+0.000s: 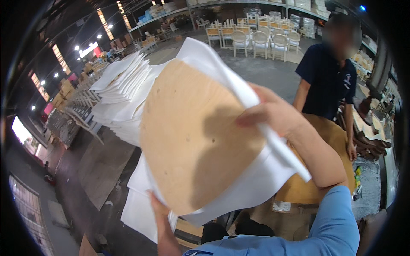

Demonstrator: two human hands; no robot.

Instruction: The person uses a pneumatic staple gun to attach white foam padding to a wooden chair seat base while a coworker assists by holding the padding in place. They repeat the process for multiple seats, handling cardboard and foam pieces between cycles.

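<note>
A pale plywood panel (pixel 192 128) with rounded edges is tilted up in front of me, over a white foam sheet (pixel 256 175). My right hand (pixel 273 106) grips the far right side, where the sheet curls up around the panel's edge. Its fingertips press onto the wood. At the near left corner, my left hand (pixel 160 211) holds the panel's edge between thumb and fingers. Most of its fingers are hidden behind the panel. The hand and arm cast a shadow on the wood.
To the left stands a stack of white foam sheets (pixel 121 81). A co-worker (pixel 329 81) in a dark shirt stands at the right, a hand resting by a brown board (pixel 316 187). Rows of chairs (pixel 260 40) stand at the back. A cardboard sheet (pixel 104 170) lies on the floor.
</note>
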